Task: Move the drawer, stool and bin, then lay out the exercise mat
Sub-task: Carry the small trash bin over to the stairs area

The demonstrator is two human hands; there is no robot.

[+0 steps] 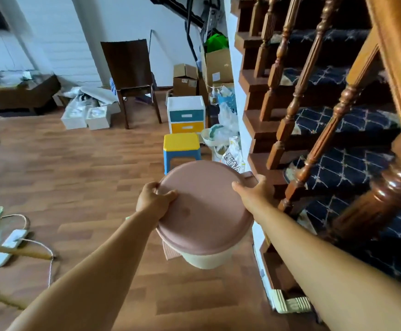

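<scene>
Bin [204, 211] held in both hands
Left hand [153, 199] and right hand [254, 189] curl round the pink lid's rim; stool [181, 149] and drawer [186, 118] stand beyond.

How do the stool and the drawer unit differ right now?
The stool is lower, with a yellow top on open blue legs; the drawer unit is a taller white box with teal and yellow drawer fronts. The stool stands nearer the camera, the drawer unit behind it. Both stand on the floor by the stairs, untouched.
</scene>
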